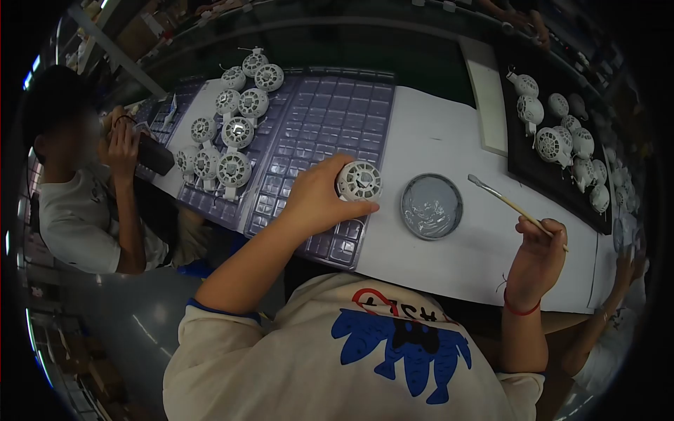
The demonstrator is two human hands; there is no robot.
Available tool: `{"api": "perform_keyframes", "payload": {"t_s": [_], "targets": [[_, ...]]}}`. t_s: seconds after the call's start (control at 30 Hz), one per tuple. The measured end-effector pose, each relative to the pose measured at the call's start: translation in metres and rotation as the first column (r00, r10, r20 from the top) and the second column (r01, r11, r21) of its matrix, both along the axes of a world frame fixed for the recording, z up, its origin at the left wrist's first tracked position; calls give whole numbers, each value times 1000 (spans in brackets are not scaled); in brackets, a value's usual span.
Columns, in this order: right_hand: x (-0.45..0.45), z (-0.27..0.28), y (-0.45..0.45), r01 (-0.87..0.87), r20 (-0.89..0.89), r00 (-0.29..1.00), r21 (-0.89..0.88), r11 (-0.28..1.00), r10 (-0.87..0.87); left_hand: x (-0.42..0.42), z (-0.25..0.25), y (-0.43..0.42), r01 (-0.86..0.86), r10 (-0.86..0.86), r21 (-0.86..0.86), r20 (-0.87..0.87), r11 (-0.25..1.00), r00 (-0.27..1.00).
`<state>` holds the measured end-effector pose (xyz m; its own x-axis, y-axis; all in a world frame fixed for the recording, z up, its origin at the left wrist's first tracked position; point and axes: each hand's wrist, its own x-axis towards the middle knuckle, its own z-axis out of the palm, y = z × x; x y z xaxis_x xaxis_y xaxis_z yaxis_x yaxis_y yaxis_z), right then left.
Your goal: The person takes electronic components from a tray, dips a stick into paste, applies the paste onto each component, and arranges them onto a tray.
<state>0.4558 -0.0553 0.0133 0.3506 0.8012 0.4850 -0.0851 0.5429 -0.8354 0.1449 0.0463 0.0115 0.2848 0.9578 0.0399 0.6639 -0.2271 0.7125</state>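
My left hand (pixel 316 195) was closed around a round white part (pixel 360 181), thumb and fingers at its sides, over the right edge of the purple tray (pixel 323 119). The part's face showed dark slots spread around its middle; the finer detail was perhaps too small to read. Right of it sat a round dish (pixel 431 206) of glossy grey paste. My right hand (pixel 538 258) pinched a thin brush (pixel 516 208), its bristles tipped grey.

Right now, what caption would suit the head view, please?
Left hand holds a round white part beside a dish of grey paste; right hand holds a brush.
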Motion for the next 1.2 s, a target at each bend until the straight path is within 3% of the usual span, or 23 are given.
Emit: {"api": "perform_keyframes", "payload": {"t_s": [0.1,0.13,0.23,0.3,0.37,0.4,0.43,0.47,0.5,0.6,0.67,0.77,0.87,0.93,1.0,1.03,1.1,1.13,1.2], "targets": [[-1,1,0,40,-30,999,-10,999,-40,-2,10,9,-6,15,-103,87,995,996],[1,0,1,41,-29,999,3,999,-40,-6,9,20,20,11,-157,192,987,981],[6,0,4,60,-31,998,21,998,-59,-12,24,68,-94,129,-115,348,989,929],[8,2,5,88,8,996,12,996,-88,-22,31,119,-240,212,30,370,970,904],[10,-1,8,83,24,996,23,996,-84,-30,36,166,-382,377,225,66,896,924],[12,-2,9,75,39,996,32,997,-76,-28,39,176,-374,368,229,70,899,927],[13,-3,9,87,42,995,38,996,-88,-25,41,185,-413,490,340,-180,845,853],[13,-3,9,78,44,996,49,996,-80,-21,41,193,-411,595,458,-396,788,699],[12,-4,10,75,45,996,62,995,-78,-20,36,201,-365,606,500,-498,785,621],[9,1,9,47,47,997,115,992,-53,-12,26,204,-214,615,595,-631,775,473],[14,1,8,36,86,995,119,992,-47,-9,19,202,-143,662,680,-609,719,437],[18,5,11,37,106,993,143,989,-52,-8,13,205,-134,675,701,-588,700,446],[27,9,12,36,205,976,162,986,-69,-6,16,204,-143,680,686,-630,714,374],[41,24,16,169,559,806,99,981,-195,-20,4,216,-75,680,719,-610,690,408],[57,20,44,221,780,496,311,925,-381,-19,6,220,-145,644,644,-668,752,372],[67,18,57,261,781,466,327,908,-415,-23,-1,224,-131,642,650,-661,749,389],[83,18,88,421,903,86,351,836,-422,-24,7,227,-127,660,672,-642,729,390],[90,18,98,419,897,85,364,832,-435,-20,14,219,-159,641,636,-665,755,384],[104,15,115,561,953,-148,300,771,-263,-17,19,217,-206,625,597,-680,776,383]]}}
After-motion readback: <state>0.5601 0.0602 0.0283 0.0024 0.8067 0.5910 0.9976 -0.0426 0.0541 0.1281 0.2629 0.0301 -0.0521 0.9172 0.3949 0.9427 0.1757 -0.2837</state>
